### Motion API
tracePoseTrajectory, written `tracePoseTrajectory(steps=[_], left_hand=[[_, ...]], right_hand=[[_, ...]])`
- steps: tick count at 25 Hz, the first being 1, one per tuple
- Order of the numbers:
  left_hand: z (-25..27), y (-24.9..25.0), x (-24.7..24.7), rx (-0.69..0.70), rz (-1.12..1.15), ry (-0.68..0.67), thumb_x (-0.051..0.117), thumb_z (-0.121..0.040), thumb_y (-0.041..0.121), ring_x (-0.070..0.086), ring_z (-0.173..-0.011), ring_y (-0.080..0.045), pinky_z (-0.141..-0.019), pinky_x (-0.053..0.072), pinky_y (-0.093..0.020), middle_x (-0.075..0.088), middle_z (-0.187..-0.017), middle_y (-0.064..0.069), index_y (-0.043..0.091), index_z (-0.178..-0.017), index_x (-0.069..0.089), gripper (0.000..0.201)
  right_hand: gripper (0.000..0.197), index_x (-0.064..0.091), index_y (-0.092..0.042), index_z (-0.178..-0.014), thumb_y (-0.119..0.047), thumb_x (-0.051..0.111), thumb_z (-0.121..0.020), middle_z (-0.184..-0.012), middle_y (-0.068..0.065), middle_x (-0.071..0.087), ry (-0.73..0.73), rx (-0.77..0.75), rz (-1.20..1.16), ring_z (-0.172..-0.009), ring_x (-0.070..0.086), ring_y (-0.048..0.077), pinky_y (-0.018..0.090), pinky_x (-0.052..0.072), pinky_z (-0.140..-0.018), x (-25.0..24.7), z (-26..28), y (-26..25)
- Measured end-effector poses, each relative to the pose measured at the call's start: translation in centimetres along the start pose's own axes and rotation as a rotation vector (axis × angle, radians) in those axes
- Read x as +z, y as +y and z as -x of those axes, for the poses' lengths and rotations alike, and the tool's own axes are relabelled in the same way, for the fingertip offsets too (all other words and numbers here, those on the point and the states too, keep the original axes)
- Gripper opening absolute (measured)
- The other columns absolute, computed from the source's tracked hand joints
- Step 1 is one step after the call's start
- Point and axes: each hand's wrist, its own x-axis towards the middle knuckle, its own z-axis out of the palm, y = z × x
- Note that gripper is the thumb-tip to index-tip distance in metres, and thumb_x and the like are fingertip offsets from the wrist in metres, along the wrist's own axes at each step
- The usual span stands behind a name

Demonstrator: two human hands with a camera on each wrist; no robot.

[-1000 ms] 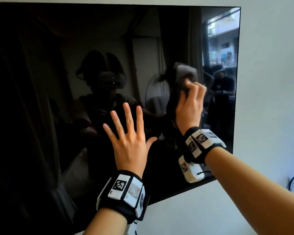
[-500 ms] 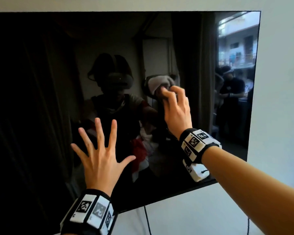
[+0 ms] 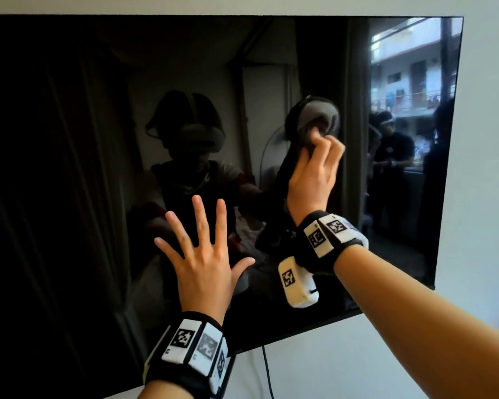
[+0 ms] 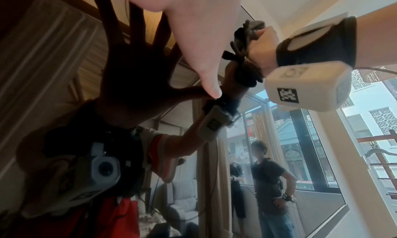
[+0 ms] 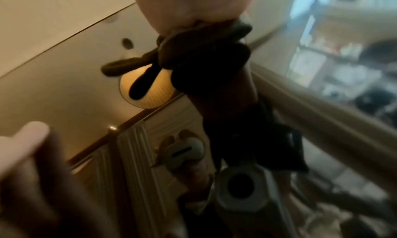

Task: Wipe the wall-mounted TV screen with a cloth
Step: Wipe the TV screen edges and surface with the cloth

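Observation:
The black wall-mounted TV screen [image 3: 69, 139] fills most of the head view. My right hand [image 3: 314, 180] grips a bunched grey cloth [image 3: 317, 113] and holds it against the right half of the screen, fingers curled round it. My left hand [image 3: 205, 254] lies flat on the glass lower down and to the left, fingers spread. In the left wrist view my left hand [image 4: 193, 29] touches the glass, and the cloth [image 4: 251, 28] sticks out of my right hand [image 4: 262, 44]. In the blurred right wrist view the cloth [image 5: 204, 43] is dark and pressed to the screen.
A white wall [image 3: 487, 110] surrounds the TV. The screen's right edge [image 3: 455, 139] is a hand's width or two from the cloth. A black cable [image 3: 267, 370] hangs below the bottom edge. The glass mirrors me, curtains, a window and standing people.
My right hand slid the cloth leftward, away from the screen's right edge, then slightly upward. My left hand also shifted left on the glass, still spread flat.

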Motion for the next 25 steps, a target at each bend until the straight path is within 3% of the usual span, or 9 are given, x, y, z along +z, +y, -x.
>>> tracePoseTrajectory(steps=[3, 6, 7, 10, 11, 14, 18, 22, 25], left_hand=[[-0.1, -0.2, 0.2, 0.002, 0.010, 0.011, 0.059, -0.071, 0.077, 0.007, -0.142, -0.057, -0.099, 0.025, -0.078, 0.004, -0.163, -0.020, 0.016, -0.158, 0.013, 0.116], [0.0, -0.4, 0.4, 0.005, 0.007, 0.016, 0.058, -0.072, 0.077, 0.007, -0.143, -0.056, -0.101, 0.026, -0.077, 0.004, -0.163, -0.019, 0.017, -0.158, 0.013, 0.114], [0.0, -0.3, 0.4, 0.003, 0.011, 0.020, 0.059, -0.072, 0.077, 0.007, -0.143, -0.055, -0.101, 0.026, -0.077, 0.004, -0.163, -0.018, 0.017, -0.158, 0.013, 0.114], [0.1, -0.4, 0.5, -0.007, 0.016, 0.031, 0.064, -0.070, 0.075, 0.010, -0.143, -0.055, -0.100, 0.028, -0.077, 0.006, -0.163, -0.017, 0.018, -0.157, 0.015, 0.115], [0.1, -0.5, 0.6, -0.010, 0.012, 0.033, 0.065, -0.069, 0.075, 0.011, -0.143, -0.054, -0.101, 0.027, -0.077, 0.006, -0.163, -0.016, 0.019, -0.157, 0.016, 0.116], [0.1, -0.5, 0.3, -0.006, 0.028, 0.032, 0.066, -0.071, 0.074, 0.009, -0.145, -0.051, -0.104, 0.025, -0.075, 0.006, -0.164, -0.014, 0.021, -0.157, 0.015, 0.113], [1.1, -2.7, -0.5, -0.047, 0.058, 0.063, 0.066, -0.069, 0.072, 0.008, -0.144, -0.053, -0.108, 0.018, -0.074, 0.011, -0.163, -0.017, 0.020, -0.157, 0.020, 0.112], [2.1, -8.2, -1.3, -0.142, 0.073, 0.082, 0.060, -0.067, 0.075, 0.005, -0.141, -0.059, -0.101, 0.014, -0.081, 0.009, -0.162, -0.022, 0.018, -0.156, 0.022, 0.112], [2.1, -12.3, -1.7, -0.143, 0.049, 0.056, 0.056, -0.069, 0.076, 0.007, -0.141, -0.059, -0.102, 0.017, -0.080, 0.008, -0.161, -0.024, 0.016, -0.157, 0.019, 0.113]], right_hand=[[0.026, 0.048, -0.009, -0.118, -0.009, 0.049, -0.092, -0.120, 0.013, 0.040, -0.198, -0.242, -0.018, -0.104, 0.050, 0.028, 0.036, 0.047, -0.086, 0.2, 2.0, -0.5], [0.023, 0.052, -0.002, -0.113, -0.003, 0.051, -0.090, -0.114, 0.019, 0.046, 0.030, 0.018, -0.025, -0.103, 0.047, 0.024, 0.036, 0.045, -0.087, 0.1, -0.3, 0.2], [0.024, 0.053, -0.001, -0.113, 0.000, 0.051, -0.090, -0.113, 0.020, 0.046, 0.060, 0.036, -0.021, -0.102, 0.047, 0.025, 0.037, 0.045, -0.087, 0.2, -0.1, -0.1], [0.030, 0.050, -0.010, -0.117, -0.001, 0.055, -0.089, -0.118, 0.014, 0.043, -0.178, -0.240, 0.037, -0.097, 0.050, 0.029, 0.038, 0.044, -0.082, 0.1, 2.3, -0.4], [0.030, 0.050, -0.012, -0.117, -0.003, 0.056, -0.089, -0.119, 0.013, 0.044, -0.195, -0.254, 0.048, -0.094, 0.050, 0.029, 0.039, 0.045, -0.080, -0.1, 1.9, 0.0], [0.026, 0.050, -0.008, -0.114, -0.002, 0.053, -0.089, -0.116, 0.018, 0.048, -0.003, 0.011, 0.011, -0.098, 0.045, 0.021, 0.044, 0.046, -0.082, 0.0, 0.6, 0.0], [0.034, 0.049, -0.014, -0.116, -0.001, 0.058, -0.086, -0.118, 0.010, 0.043, -0.238, -0.336, 0.023, -0.094, 0.046, 0.024, 0.038, 0.042, -0.079, 0.2, 3.4, -1.6], [0.028, 0.048, -0.012, -0.116, -0.003, 0.055, -0.090, -0.118, 0.016, 0.048, -0.044, 0.014, 0.015, -0.096, 0.045, 0.022, 0.042, 0.046, -0.079, 1.5, 3.0, -3.7], [0.031, 0.051, -0.011, -0.116, -0.002, 0.057, -0.087, -0.116, 0.016, 0.050, -0.240, -0.331, 0.021, -0.088, 0.050, 0.029, 0.041, 0.043, -0.075, 2.8, 5.9, -7.0]])
